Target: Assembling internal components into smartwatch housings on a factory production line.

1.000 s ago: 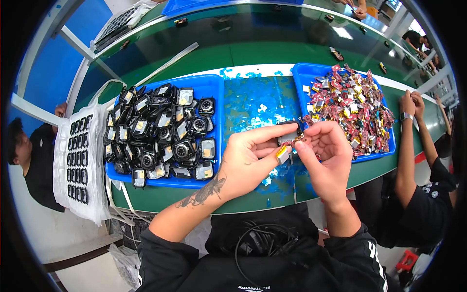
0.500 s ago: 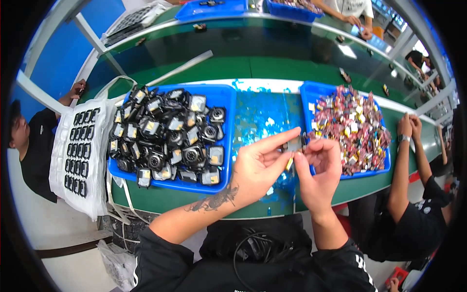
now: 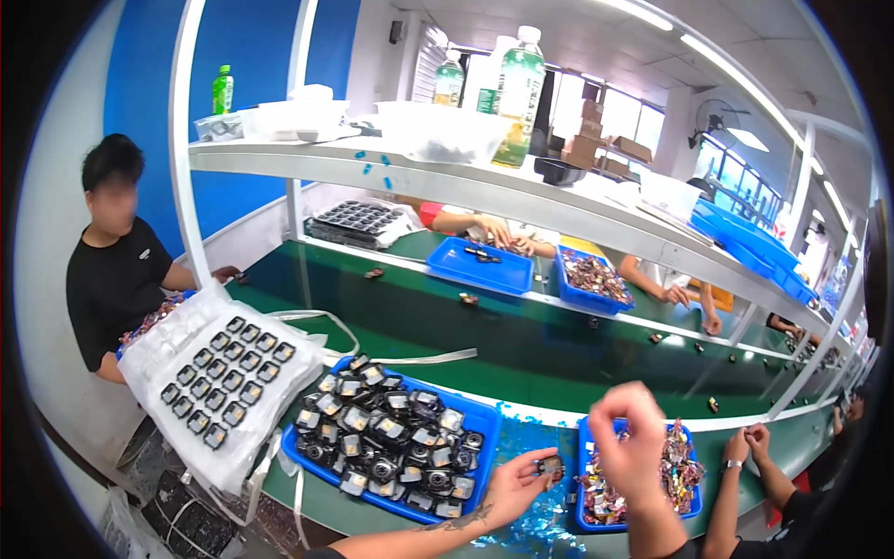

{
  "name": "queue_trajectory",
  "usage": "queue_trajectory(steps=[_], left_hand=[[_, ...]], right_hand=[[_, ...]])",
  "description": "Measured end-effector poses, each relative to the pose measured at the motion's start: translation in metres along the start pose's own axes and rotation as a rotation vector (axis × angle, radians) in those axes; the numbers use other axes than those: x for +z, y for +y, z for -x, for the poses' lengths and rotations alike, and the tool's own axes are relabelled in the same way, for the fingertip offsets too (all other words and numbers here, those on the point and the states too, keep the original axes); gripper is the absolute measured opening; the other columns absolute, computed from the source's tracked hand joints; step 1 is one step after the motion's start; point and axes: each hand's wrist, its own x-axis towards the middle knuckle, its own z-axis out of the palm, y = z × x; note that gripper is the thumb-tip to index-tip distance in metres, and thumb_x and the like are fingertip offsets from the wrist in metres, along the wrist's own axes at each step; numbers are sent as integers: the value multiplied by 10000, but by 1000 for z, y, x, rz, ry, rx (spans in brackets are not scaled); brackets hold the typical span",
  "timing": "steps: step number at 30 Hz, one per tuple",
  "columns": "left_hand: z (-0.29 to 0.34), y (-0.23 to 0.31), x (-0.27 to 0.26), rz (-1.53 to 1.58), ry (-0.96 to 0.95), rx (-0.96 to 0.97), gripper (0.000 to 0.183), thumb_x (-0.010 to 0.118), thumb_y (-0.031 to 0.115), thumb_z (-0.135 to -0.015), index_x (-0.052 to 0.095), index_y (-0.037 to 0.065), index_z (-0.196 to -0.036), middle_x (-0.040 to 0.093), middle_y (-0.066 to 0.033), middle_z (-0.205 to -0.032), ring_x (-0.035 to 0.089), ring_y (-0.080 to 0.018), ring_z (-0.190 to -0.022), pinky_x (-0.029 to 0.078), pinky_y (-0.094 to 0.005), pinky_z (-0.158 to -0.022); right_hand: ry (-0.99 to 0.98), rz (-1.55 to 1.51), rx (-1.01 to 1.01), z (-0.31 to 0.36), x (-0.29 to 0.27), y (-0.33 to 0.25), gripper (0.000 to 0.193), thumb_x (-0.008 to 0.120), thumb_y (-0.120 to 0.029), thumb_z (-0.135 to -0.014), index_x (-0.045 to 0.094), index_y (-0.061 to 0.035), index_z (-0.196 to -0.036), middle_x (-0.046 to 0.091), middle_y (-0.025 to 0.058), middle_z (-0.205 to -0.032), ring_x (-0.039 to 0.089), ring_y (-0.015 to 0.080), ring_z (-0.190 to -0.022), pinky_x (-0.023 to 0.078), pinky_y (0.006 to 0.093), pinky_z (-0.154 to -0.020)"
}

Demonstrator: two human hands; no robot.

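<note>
My left hand [image 3: 518,488] pinches a small dark watch module [image 3: 550,468] between thumb and fingers, over the gap between two blue bins. Raised in front of the right bin, my right hand [image 3: 631,433] is curled closed and slightly blurred; whatever it may hold is hidden. Beside my left forearm, the left blue bin [image 3: 484,458] is heaped with black watch housings [image 3: 384,427] with pale inner parts. Small reddish parts with silver and yellow bits [image 3: 683,466] fill the right blue bin [image 3: 585,518], partly covered by my right hand and forearm.
Blue film scraps [image 3: 535,526] litter the bench between the bins. A white tray [image 3: 177,359] holds rows of housings at left. Beyond runs a green conveyor [image 3: 419,321] with scattered parts, under a white shelf [image 3: 307,160] carrying bottles and tubs. Several people sit around the line.
The view has tilted up, bringing the shelf and far side into sight. My hands, close together before, are now apart; the right has risen in front of the right bin.
</note>
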Motion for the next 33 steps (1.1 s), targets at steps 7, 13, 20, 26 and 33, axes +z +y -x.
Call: queue_trajectory(steps=[7,13,20,26,33], left_hand=[[-4,-23,5,-120,-84,-4,415,531,-32,-932,497,31,-1341,630,-98,-1171,626,-117,-1034,503,-207,-846],[-8,-13,7,-240,-86,80,386,534,-60,-906,550,7,-1286,638,-59,-1173,626,-69,-922,512,-204,-753],[-4,-4,15,-368,-128,157,408,557,-13,-875,582,101,-1266,688,-113,-1011,685,-158,-815,544,-283,-725],[8,-17,9,-358,-71,381,329,575,47,-849,613,70,-1175,666,-177,-1049,656,-330,-950,526,-368,-769],[10,-63,25,-609,-39,431,322,565,103,-874,596,13,-1183,662,-193,-1045,630,-316,-969,472,-451,-845]], right_hand=[[135,296,-681,-248,65,-21,632,742,-192,-774,452,-33,-1313,520,197,-1266,489,376,-1178,408,422,-999],[-112,388,-461,-313,106,-16,374,735,-182,-784,576,12,-1061,642,225,-974,617,355,-969,482,419,-846],[-217,676,-351,-274,34,11,466,725,-208,-834,552,-63,-1241,579,218,-1213,598,320,-1061,454,361,-951],[-130,0,-580,-94,65,-63,329,806,-43,-700,613,-12,-965,642,78,-869,630,194,-782,512,329,-719],[-638,-9,-585,38,120,-3,199,594,-96,-714,564,-24,-896,584,72,-799,590,249,-741,481,365,-734]])
